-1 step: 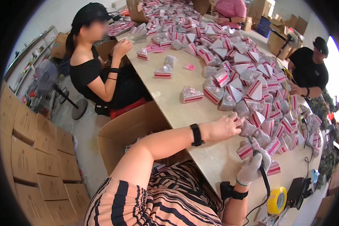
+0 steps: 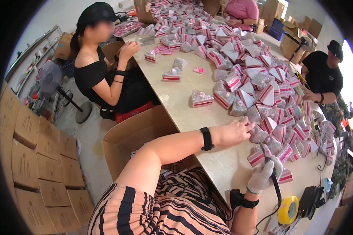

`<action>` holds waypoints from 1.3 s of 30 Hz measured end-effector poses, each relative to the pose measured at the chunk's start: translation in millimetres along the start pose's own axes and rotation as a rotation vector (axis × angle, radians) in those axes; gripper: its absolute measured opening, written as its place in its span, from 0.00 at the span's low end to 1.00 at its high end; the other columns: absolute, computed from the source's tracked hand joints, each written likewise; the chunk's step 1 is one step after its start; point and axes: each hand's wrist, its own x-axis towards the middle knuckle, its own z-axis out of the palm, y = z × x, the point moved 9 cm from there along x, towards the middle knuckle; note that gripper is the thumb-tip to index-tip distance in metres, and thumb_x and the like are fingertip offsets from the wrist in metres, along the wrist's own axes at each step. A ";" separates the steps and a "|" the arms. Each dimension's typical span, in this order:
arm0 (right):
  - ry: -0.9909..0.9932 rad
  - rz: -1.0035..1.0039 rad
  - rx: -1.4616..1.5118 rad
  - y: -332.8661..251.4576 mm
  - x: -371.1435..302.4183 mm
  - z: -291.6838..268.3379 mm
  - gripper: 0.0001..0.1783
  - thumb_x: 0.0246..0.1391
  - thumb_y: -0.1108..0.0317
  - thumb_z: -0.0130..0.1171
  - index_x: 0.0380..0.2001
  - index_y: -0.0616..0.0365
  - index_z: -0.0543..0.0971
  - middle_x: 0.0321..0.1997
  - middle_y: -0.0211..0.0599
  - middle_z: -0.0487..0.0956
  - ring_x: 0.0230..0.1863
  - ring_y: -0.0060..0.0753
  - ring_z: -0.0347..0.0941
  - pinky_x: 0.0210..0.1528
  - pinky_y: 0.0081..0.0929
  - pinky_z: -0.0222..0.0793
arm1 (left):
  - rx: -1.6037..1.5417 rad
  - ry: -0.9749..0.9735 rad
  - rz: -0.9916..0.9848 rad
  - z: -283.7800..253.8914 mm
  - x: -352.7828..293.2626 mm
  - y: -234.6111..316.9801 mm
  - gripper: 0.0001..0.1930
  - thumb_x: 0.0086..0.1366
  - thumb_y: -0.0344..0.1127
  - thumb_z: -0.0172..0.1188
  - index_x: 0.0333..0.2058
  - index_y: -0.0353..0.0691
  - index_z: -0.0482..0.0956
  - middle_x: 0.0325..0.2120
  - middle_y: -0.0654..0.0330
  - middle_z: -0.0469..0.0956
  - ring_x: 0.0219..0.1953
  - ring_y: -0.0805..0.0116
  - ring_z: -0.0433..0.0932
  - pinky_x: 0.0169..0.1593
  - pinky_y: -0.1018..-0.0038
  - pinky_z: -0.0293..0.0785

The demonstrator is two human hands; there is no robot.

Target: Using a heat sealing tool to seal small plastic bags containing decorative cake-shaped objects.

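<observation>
My bare left hand (image 2: 235, 132) reaches to the near edge of a heap of wedge-shaped pieces like cake slices (image 2: 262, 111), white with pink-red stripes and wrapped in bubble film. Its fingers are bent and apart, beside one wrapped wedge (image 2: 258, 135); whether they touch it is hard to tell. In a white glove, my right hand (image 2: 262, 176) is closed around a corded tool like a soldering iron (image 2: 273, 178). The tool's thin tip points up and away toward the wedges. A striped wedge (image 2: 256, 158) lies just beyond that hand.
A roll of yellow tape (image 2: 288, 209) and a black box with a red light (image 2: 312, 201) stand at the right. An open carton (image 2: 117, 133) is below the table's left edge (image 2: 172, 117). Co-workers sit left (image 2: 98, 74), right (image 2: 323, 72) and far (image 2: 243, 11).
The whole view has shifted very slightly. Both hands keep their places and nothing is picked up or let go.
</observation>
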 end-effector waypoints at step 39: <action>-0.173 0.137 0.067 -19.1 -8.2 -50.6 0.06 0.53 0.78 0.55 0.36 0.66 0.76 0.32 0.36 0.77 0.26 0.22 0.74 0.30 0.22 0.71 | -2.002 0.043 -0.731 54.9 -25.6 39.9 0.29 0.57 0.23 0.57 0.59 0.33 0.63 0.46 0.60 0.75 0.44 0.75 0.75 0.42 0.80 0.73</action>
